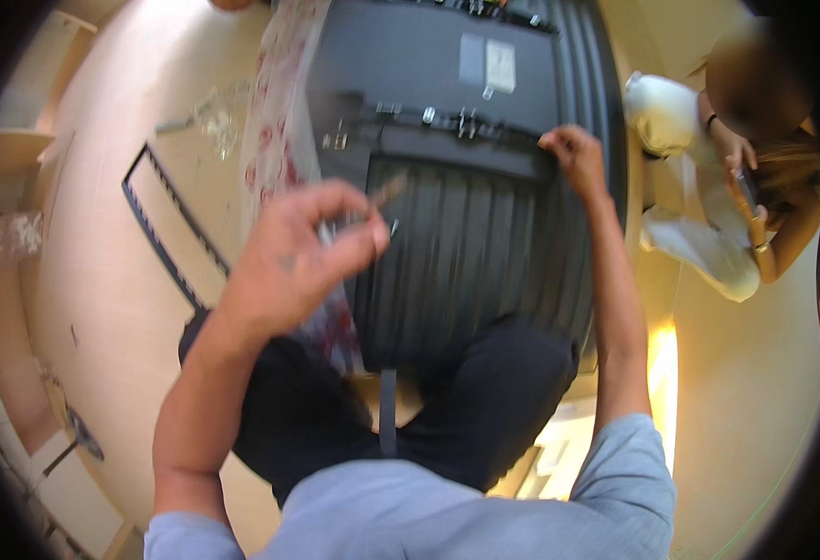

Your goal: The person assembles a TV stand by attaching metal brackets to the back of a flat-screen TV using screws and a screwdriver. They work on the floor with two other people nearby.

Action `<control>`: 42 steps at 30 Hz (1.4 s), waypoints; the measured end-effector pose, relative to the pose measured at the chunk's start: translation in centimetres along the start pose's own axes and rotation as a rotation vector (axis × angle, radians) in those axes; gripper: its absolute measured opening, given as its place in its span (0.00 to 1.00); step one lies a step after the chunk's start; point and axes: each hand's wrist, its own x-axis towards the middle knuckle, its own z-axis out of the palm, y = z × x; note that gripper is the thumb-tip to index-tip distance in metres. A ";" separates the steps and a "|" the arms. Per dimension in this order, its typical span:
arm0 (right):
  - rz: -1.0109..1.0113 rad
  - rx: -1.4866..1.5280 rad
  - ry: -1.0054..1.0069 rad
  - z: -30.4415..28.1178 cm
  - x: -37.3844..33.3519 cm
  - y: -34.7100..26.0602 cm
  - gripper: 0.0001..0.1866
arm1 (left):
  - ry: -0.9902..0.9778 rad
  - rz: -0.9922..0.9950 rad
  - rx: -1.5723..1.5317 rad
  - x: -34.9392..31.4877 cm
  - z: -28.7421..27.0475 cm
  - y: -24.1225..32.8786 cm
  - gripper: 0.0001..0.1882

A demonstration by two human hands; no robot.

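Observation:
A large black ribbed panel, like the back of a television, lies in front of me. Two black metal bars with fittings cross it; the nearer bar runs across its middle. My right hand is closed in a pinch at the right end of that bar, and its fingertips hide whatever is between them. Raised over the panel's left side, my left hand is closed around something small. A blurred brownish tip and a bit of silver show at its fingers, too unclear to name.
Clear plastic wrap with red print lies along the panel's left edge. A black slotted frame and a small plastic bag are on the floor at left. At right, a seated person holds a phone.

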 end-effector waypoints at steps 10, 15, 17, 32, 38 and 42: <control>-0.066 -0.092 0.047 0.3 -1.0 0.9 0.08 | 0.040 -0.165 -0.050 0.6 -0.3 -0.7 0.18; -0.082 -0.094 0.011 0.0 -0.8 0.4 0.08 | 0.057 -0.103 -0.056 0.5 0.4 -0.7 0.13; -0.112 -0.133 0.036 -0.1 -0.6 0.0 0.07 | 0.042 -0.106 -0.049 0.3 0.3 -0.6 0.13; 0.101 0.101 0.124 1.3 -1.0 0.1 0.08 | 0.039 -0.130 0.043 1.9 -0.9 -1.7 0.20; 0.184 0.199 0.276 3.1 -1.9 0.3 0.08 | 0.069 0.181 0.430 10.4 -1.6 -2.5 0.22; 0.160 0.181 0.376 4.1 -2.4 0.1 0.08 | 0.043 0.095 0.395 17.2 -0.8 -3.6 0.16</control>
